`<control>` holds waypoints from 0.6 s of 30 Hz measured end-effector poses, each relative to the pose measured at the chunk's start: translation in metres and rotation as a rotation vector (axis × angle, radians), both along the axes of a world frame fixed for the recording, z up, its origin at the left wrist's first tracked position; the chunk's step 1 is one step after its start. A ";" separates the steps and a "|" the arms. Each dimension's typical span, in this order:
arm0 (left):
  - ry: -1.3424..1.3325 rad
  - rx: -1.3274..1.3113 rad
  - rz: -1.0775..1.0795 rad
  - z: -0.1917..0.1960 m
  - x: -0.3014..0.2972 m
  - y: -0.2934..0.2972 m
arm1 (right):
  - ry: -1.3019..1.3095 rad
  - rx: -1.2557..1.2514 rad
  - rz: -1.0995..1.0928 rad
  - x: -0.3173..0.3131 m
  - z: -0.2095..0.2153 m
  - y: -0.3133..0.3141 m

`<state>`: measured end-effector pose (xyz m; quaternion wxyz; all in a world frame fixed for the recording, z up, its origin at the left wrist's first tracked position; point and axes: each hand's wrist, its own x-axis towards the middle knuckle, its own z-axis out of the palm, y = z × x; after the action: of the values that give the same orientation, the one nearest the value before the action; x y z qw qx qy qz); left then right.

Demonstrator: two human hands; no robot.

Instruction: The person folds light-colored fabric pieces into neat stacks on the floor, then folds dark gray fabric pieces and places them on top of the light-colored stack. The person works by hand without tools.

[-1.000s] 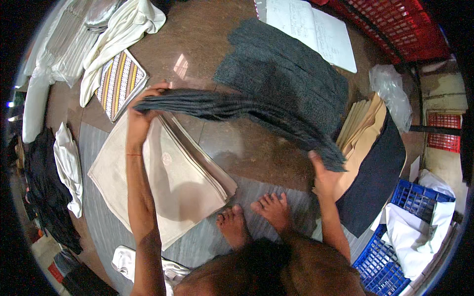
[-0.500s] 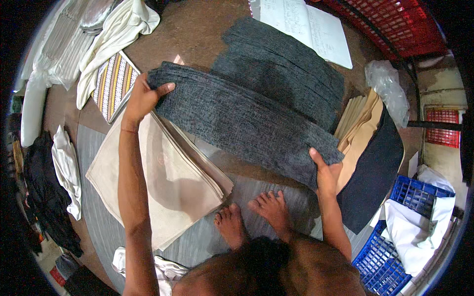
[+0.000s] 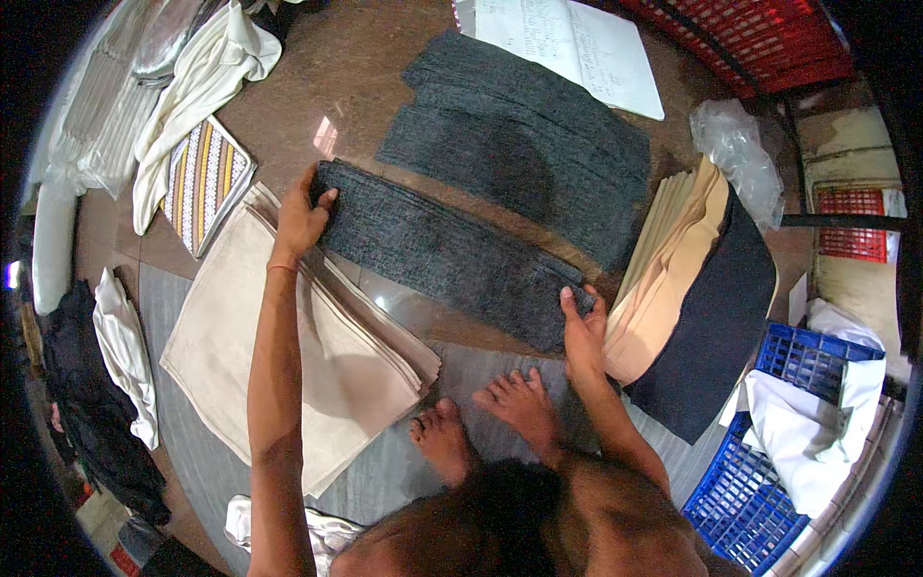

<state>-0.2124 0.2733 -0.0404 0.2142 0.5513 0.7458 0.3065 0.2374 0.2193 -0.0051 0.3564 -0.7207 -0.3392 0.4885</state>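
Note:
A long strip of folded dark grey cloth (image 3: 442, 255) stretches between my two hands, low over the brown floor. My left hand (image 3: 303, 216) pinches its far left end, thumb on top. At the near right end, my right hand (image 3: 583, 329) grips the cloth the same way. Just beyond lies a second, wider dark grey cloth (image 3: 524, 144), flat with some creases. To the left, partly under my left forearm, is a stack of beige cloth (image 3: 288, 365). Close by my right hand stands a folded pile of tan cloth (image 3: 663, 264) with a dark navy piece (image 3: 711, 322) against it.
An open notebook (image 3: 562, 48) lies at the far side. A striped patterned book (image 3: 205, 188) and white cloth (image 3: 207, 91) are at the far left. Clear plastic (image 3: 738, 159) and blue baskets (image 3: 745, 510) sit on the right. My bare feet (image 3: 519, 404) are close in front.
Both hands have come closer together and lowered the cloth strip toward the floor. Its folds look narrower and tidier, and floor now shows between it and the cloth beyond.

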 end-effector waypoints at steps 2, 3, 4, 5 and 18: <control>-0.145 0.016 0.012 0.009 0.003 0.001 | -0.039 -0.091 -0.029 0.002 0.004 0.003; -0.139 -0.005 0.003 0.022 0.009 0.003 | -0.124 -0.025 -0.072 0.017 -0.019 -0.001; -0.118 -0.029 0.010 0.033 0.011 0.000 | -0.148 0.078 -0.079 0.013 -0.016 -0.004; -0.095 0.086 0.067 0.029 0.010 -0.003 | -0.173 0.182 -0.087 0.006 -0.016 -0.008; -0.194 -0.078 0.149 0.021 -0.004 -0.008 | -0.347 0.072 0.153 0.014 -0.029 -0.020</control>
<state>-0.2166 0.2657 -0.0197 0.2835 0.4532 0.7718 0.3442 0.2516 0.1996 -0.0338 0.2799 -0.7530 -0.4667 0.3699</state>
